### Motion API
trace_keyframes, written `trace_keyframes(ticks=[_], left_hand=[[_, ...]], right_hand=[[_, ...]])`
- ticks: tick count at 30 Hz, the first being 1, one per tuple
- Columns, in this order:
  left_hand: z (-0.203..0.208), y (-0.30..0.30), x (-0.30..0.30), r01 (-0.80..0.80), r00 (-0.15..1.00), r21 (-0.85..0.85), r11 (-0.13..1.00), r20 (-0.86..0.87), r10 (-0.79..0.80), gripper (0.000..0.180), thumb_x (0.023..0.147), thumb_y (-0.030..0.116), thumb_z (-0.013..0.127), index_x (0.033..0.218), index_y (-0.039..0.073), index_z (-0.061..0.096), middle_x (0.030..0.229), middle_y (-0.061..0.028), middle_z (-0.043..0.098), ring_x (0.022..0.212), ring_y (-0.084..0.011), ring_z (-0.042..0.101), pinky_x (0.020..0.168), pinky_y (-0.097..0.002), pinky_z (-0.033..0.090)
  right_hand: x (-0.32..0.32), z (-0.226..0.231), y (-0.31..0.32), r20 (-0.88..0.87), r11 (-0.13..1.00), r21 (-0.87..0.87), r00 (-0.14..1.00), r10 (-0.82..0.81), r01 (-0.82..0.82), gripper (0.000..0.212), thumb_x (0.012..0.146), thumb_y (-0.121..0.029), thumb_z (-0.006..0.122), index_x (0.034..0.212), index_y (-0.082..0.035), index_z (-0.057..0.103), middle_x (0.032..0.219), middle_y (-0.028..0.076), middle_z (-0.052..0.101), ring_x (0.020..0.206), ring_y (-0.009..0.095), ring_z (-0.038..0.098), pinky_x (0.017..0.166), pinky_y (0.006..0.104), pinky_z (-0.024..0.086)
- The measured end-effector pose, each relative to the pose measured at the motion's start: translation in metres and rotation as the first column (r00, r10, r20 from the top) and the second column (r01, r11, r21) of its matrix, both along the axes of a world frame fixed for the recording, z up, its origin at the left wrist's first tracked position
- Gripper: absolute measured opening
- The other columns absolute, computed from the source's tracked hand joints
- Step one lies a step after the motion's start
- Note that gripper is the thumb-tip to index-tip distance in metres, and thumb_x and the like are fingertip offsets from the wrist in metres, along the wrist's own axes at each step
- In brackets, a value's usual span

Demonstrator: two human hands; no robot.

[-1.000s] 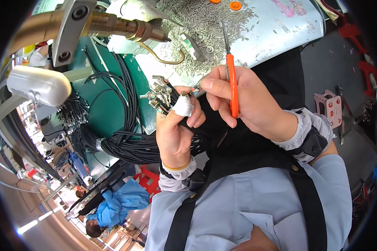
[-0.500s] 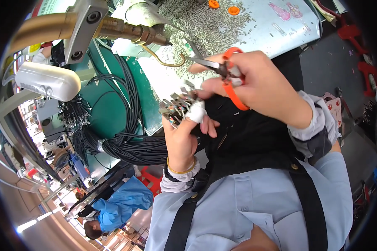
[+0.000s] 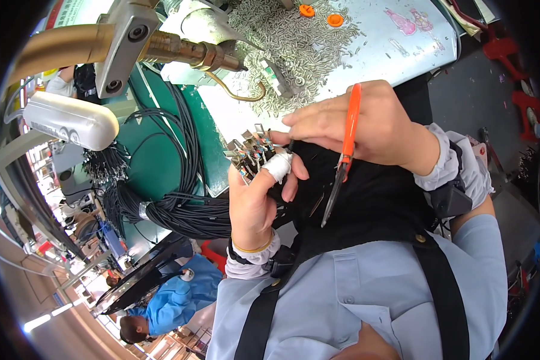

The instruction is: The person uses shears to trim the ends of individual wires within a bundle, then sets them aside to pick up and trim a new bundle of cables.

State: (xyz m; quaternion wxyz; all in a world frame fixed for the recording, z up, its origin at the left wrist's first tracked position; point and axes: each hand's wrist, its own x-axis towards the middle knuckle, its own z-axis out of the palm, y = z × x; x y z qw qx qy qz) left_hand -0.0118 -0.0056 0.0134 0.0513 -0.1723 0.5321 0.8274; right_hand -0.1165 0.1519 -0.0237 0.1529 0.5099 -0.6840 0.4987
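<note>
My left hand (image 3: 252, 201) is closed round a bunch of black cables whose ends carry metal connectors (image 3: 246, 153) with small coloured wires. White tape wraps the thumb. My right hand (image 3: 366, 123) has the orange-handled scissors (image 3: 349, 135) tucked in it, their dark blades hanging down over the black apron. The right fingertips meet at the edge of the bunch, touching or very near a cable end; what lies between them is mostly hidden. Beyond the hands, a pile of small silver metal pieces (image 3: 294, 54) covers part of the work surface.
A brass nozzle fixture (image 3: 192, 54) with a curved tube overhangs the table on the left. Coiled black cables (image 3: 186, 210) lie over the green mat (image 3: 156, 162). A white cylindrical device (image 3: 71, 119) stands left. Two orange caps (image 3: 335, 20) lie by the pile. A person in blue (image 3: 183, 294) is lower left.
The scissors have swung from pointing at the pile, blades apart, to hanging down from the right hand. The right fingers have come to the bunch's edge. The left hand has moved slightly left.
</note>
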Motion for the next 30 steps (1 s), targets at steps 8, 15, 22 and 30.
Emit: trace_keyframes(ticks=[8,15,22,30], left_hand=[[-0.008,0.013,-0.002,-0.224,0.972,-0.211,0.951,0.020,0.234,0.021,0.077,0.001,0.052,0.098,-0.004,0.050,0.064,-0.0054,0.049,0.044,-0.0075,0.039,0.040,-0.0198,0.028],[-0.005,0.004,-0.003,-0.114,0.986,0.136,0.984,0.140,0.095,0.021,0.078,0.001,0.049,0.098,-0.004,0.051,0.060,-0.0014,0.043,0.041,-0.0047,0.031,0.038,-0.0193,0.023],[-0.005,0.003,-0.002,-0.103,0.984,0.160,0.982,0.164,0.077,0.022,0.077,0.002,0.049,0.098,-0.006,0.052,0.056,-0.0003,0.040,0.040,-0.0047,0.029,0.037,-0.0196,0.022],[-0.007,0.004,-0.001,-0.052,0.989,0.164,0.985,0.149,0.027,0.024,0.077,0.002,0.050,0.099,-0.006,0.052,0.054,-0.0001,0.039,0.039,-0.0046,0.029,0.037,-0.0194,0.022]], right_hand=[[0.010,0.000,-0.001,0.271,0.986,0.163,0.962,-0.025,-0.021,0.015,0.070,-0.006,0.066,0.082,-0.006,0.059,0.073,0.005,0.062,0.057,0.019,0.059,0.048,0.0248,0.044],[0.012,-0.009,0.002,0.340,0.994,0.100,0.940,0.009,-0.046,0.016,0.069,-0.004,0.067,0.082,-0.005,0.058,0.072,0.005,0.062,0.056,0.018,0.059,0.047,0.0246,0.042],[0.012,-0.013,0.004,0.296,0.996,0.073,0.955,0.025,-0.048,0.017,0.069,-0.002,0.067,0.083,-0.005,0.059,0.071,0.005,0.062,0.053,0.017,0.057,0.045,0.0242,0.040],[0.016,-0.018,0.003,0.181,1.000,0.001,0.983,-0.002,0.002,0.022,0.066,0.000,0.067,0.085,-0.006,0.058,0.070,0.004,0.061,0.043,0.014,0.052,0.038,0.0234,0.036]])
